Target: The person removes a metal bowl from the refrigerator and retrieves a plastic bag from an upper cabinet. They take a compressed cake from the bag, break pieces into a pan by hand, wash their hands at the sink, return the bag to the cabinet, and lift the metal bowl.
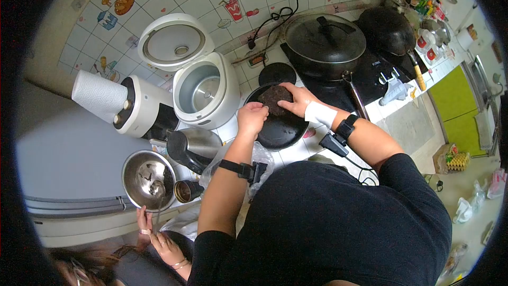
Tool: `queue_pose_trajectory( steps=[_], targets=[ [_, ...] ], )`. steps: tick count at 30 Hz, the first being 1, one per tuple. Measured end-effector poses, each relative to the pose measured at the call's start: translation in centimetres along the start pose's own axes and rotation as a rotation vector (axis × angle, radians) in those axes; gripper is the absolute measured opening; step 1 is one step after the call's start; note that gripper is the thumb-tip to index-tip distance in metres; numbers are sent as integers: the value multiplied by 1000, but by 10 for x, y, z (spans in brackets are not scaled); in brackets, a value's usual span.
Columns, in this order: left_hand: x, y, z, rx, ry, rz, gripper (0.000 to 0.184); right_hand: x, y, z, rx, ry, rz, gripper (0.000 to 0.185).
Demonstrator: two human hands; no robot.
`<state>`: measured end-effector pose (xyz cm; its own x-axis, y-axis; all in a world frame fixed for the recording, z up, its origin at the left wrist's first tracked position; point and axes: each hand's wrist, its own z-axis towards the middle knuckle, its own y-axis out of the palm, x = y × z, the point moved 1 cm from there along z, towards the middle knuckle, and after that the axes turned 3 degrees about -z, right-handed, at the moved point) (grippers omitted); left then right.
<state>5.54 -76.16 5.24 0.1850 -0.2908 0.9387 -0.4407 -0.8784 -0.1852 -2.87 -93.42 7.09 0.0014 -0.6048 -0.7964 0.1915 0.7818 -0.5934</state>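
Note:
Over a round black pan (pixel 286 131) I hold a dark brown, rough-looking lump (pixel 275 99), roughly disc-shaped; its exact kind does not show. My right hand (pixel 297 100) grips its right side, with the thumb lying across the near face. At its left edge, my left hand (pixel 254 118) has its fingers pinched together, seemingly on the rim of the lump, though the fingertips are partly hidden. Under my left forearm lies a clear plastic bag (pixel 270 158). The pan rests on the white tiled counter.
Left of the pan stand an open rice cooker (pixel 227 92), a steel kettle (pixel 203 143) and a dark cup (pixel 185 191). Another person's hands (pixel 166 249) are at a steel bowl (pixel 127 182). On the right are a lidded pan (pixel 317 74) and a wok (pixel 389 32).

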Motion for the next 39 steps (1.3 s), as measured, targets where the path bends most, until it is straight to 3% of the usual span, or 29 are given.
queue_pose_trajectory(
  steps=[9, 15, 17, 21, 24, 27, 29, 31, 35, 39],
  targets=[
    [-10, -6, 7, -44, 12, 28, 8, 10, 5, 0, -18, -31, -24, 48],
    [-27, -13, 15, -9, 24, 194, 14, -1, -1, -4, -57, -72, -75, 53],
    [-17, -13, 6, -3, 167, 413, 12, -4, -1, -4, -56, -83, -105, 51],
    [8, -12, -10, 33, 182, 569, 13, -2, 0, -4, -56, -105, -255, 49],
    [8, -14, -13, -1, 119, 653, 13, 11, 0, -2, -51, -71, -196, 51],
    [-11, -16, -4, -172, 69, 713, 17, 17, -2, 0, -20, -75, -115, 52],
    [-12, -11, -8, -151, 210, 791, 19, 11, -5, -1, -3, -63, -88, 53],
    [-7, -6, -10, -89, 222, 708, 20, 5, -8, -1, -26, 16, -101, 52],
    [-1, -3, -7, 69, 217, 522, 21, 4, -6, -2, -10, -34, -91, 52],
    [9, -5, -10, 57, 263, 580, 24, 1, -7, -3, 10, -37, -73, 52]
  ],
)
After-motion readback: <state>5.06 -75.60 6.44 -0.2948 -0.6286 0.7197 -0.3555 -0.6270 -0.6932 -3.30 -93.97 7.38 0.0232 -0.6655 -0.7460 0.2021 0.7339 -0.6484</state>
